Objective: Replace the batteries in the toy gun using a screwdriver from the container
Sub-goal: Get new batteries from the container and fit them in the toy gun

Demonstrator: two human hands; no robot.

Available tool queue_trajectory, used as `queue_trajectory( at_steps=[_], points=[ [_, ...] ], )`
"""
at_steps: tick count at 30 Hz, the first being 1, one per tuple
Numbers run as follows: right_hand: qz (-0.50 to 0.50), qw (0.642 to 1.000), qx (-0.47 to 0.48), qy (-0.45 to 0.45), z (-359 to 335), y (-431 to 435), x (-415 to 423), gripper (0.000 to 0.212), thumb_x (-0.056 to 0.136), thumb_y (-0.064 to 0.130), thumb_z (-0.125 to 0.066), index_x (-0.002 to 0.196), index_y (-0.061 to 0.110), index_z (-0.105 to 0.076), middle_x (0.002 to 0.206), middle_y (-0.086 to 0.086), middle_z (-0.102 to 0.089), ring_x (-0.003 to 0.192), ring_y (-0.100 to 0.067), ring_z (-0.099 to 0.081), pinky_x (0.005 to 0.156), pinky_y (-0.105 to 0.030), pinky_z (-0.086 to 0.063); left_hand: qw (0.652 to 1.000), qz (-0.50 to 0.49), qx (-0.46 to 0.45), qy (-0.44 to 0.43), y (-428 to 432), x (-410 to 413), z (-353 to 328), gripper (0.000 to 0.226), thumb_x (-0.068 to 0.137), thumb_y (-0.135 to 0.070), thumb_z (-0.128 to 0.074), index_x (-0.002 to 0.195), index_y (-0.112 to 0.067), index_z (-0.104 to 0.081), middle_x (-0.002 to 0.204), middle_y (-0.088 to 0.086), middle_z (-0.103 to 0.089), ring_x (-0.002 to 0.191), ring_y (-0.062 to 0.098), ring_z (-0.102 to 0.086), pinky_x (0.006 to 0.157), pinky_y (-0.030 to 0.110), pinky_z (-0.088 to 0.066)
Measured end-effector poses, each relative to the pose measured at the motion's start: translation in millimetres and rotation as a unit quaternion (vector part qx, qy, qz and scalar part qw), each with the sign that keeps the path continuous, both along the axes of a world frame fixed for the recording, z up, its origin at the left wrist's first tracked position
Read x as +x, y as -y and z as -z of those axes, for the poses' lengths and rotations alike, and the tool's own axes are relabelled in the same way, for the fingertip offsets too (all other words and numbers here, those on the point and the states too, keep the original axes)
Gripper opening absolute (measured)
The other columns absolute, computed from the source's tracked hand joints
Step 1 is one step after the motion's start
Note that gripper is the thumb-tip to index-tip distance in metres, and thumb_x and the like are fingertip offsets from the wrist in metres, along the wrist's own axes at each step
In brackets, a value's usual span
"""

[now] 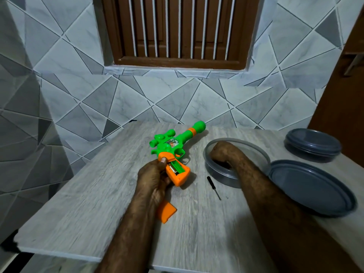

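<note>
- Pale grey wood-grain worktop (82,203) in front of a grey geometric tiled wall (177,99).
- Left hand (152,177) grips the orange handle of the green and orange plastic toy gun (173,146); fingers clamped on the grip, thumb pressed on top.
- Gun lies on the worktop, barrel pointing away and to the right. Battery bay in the handle is open, with a battery (174,167) seated inside.
- Loose orange plastic battery cover (166,212) lies on the worktop just beside the left wrist.
- Small black-handled screwdriver (213,187) lies flat on the worktop between gun and container, touching neither hand.
- Right hand (221,152) reaches down into the open round clear plastic container (236,154); fingers hidden inside, can't tell if open or closed.
- Grey round lid (313,187) rests against the container's right side.
- Second grey lidded round container (313,144) sits further back right, closed.
</note>
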State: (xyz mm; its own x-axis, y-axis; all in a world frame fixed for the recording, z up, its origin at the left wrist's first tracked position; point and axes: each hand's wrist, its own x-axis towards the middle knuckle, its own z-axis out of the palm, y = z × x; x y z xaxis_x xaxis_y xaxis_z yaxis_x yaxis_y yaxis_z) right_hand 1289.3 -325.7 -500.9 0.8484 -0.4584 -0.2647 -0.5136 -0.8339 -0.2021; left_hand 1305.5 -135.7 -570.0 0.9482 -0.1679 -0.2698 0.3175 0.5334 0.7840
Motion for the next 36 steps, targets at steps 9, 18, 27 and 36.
queue_trajectory(
  at_steps=[9, 18, 27, 36],
  points=[
    [0.018, 0.999, -0.035, 0.000, -1, -4, -1, 0.047, 0.099, 0.023, -0.051, 0.140, 0.000, -0.045, 0.142, -0.015, -0.050, 0.127, -0.031, -0.052, 0.102, -0.038, -0.044, 0.999, -0.003, -0.029, -0.017, -8, -2, 0, 0.016, 0.096, -0.004, -0.056, 0.111, 0.001, -0.057, 0.096, 0.018, -0.066, 0.087, 0.032, -0.067, 0.080, 0.057, -0.054],
    [0.073, 0.992, 0.035, 0.098, -3, 10, -11, 0.034, 0.077, 0.026, -0.073, 0.101, 0.004, -0.066, 0.087, -0.012, -0.073, 0.081, -0.025, -0.071, 0.077, -0.035, -0.059, 0.999, 0.002, -0.042, -0.017, -10, -5, -1, 0.009, 0.096, -0.005, -0.056, 0.105, -0.002, -0.056, 0.095, 0.017, -0.066, 0.084, 0.031, -0.067, 0.074, 0.054, -0.055],
    [-0.117, 0.821, 0.434, 0.353, -31, -32, -26, 0.017, 0.081, -0.006, -0.070, 0.090, 0.009, -0.070, 0.077, -0.011, -0.067, 0.067, -0.020, -0.065, 0.073, -0.038, -0.060, 0.999, 0.004, -0.048, -0.006, -10, -5, -1, 0.006, 0.097, -0.005, -0.055, 0.100, -0.003, -0.060, 0.092, 0.017, -0.067, 0.083, 0.031, -0.067, 0.079, 0.055, -0.054],
    [-0.152, 0.873, 0.347, 0.307, -3, -73, -7, 0.020, 0.078, -0.004, -0.076, 0.077, 0.014, -0.067, 0.069, -0.009, -0.065, 0.061, -0.021, -0.064, 0.070, -0.041, -0.060, 0.999, 0.002, -0.042, 0.007, -11, -5, 2, 0.016, 0.097, -0.006, -0.054, 0.110, 0.001, -0.059, 0.093, 0.020, -0.070, 0.075, 0.032, -0.071, 0.060, 0.047, -0.061]
  ],
)
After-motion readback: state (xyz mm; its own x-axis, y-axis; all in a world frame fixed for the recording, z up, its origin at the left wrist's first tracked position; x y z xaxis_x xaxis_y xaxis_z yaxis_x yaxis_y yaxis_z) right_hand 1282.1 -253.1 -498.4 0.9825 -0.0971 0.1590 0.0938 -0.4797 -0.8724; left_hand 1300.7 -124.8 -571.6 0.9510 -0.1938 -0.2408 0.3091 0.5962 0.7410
